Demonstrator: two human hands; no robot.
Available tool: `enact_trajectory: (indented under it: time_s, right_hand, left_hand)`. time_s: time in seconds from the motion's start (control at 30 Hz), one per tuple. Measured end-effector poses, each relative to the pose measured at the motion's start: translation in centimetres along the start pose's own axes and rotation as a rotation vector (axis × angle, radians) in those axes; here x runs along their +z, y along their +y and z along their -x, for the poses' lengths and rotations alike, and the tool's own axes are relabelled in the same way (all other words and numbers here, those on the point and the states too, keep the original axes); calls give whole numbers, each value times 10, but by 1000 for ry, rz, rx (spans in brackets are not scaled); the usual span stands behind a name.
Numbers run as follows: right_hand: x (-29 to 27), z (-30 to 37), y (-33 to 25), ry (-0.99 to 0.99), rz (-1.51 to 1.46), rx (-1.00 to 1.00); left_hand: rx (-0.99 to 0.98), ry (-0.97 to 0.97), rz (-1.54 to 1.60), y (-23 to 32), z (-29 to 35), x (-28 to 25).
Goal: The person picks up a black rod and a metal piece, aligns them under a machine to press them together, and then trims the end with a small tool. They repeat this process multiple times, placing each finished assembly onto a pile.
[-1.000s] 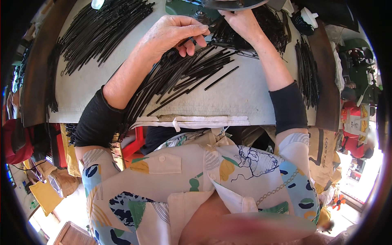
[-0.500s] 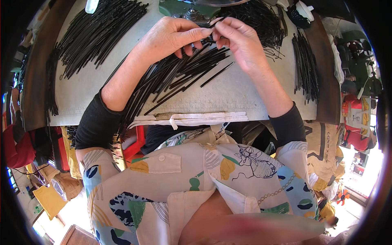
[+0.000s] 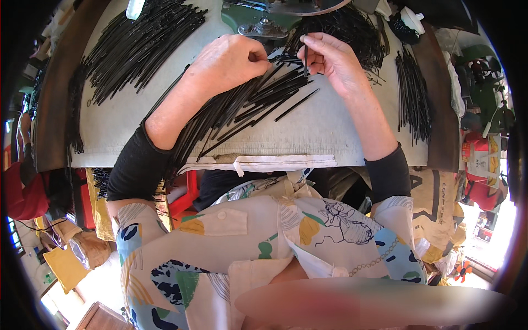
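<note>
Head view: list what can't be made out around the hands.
In the head view:
Whatever the left hand may hold: hidden by the hand itself.
The green device: upper part cut off by the top edge.
Part of the middle pile of black rods: covered by the left forearm.

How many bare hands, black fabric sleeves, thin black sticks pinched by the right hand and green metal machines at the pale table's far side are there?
Left hand and right hand, bare: 2
Black fabric sleeves: 2
Thin black stick, pinched: 1
Green metal machine: 1
Total: 6
</note>
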State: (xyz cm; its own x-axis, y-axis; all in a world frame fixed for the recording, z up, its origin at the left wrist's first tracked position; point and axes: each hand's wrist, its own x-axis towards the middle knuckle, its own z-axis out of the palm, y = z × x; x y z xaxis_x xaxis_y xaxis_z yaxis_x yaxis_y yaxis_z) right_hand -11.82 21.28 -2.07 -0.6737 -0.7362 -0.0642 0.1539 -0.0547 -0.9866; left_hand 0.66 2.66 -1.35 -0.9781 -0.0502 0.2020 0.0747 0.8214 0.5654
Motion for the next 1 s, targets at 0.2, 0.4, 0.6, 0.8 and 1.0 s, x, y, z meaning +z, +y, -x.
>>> enact_trajectory:
  time_s: [0.2, 0.4, 0.6, 0.8, 1.0]
  right_hand:
    - [9, 6, -4, -76, 110, 91]
    - [12, 6, -5, -59, 167, 81]
    - [17, 5, -1, -142, 146, 151]
    - [22, 5, -3, -162, 116, 153]
    - [29, 4, -3, -172, 105, 151]
  left_hand:
    - [-147, -95, 464, -7, -7, -6]
    - [-165, -80, 670, -10, -9, -8]
    - [-276, -100, 771, -13, -9, -11]
    - [-306, -66, 744, -8, -7, -18]
    - [-247, -115, 1068, -17, -7, -20]
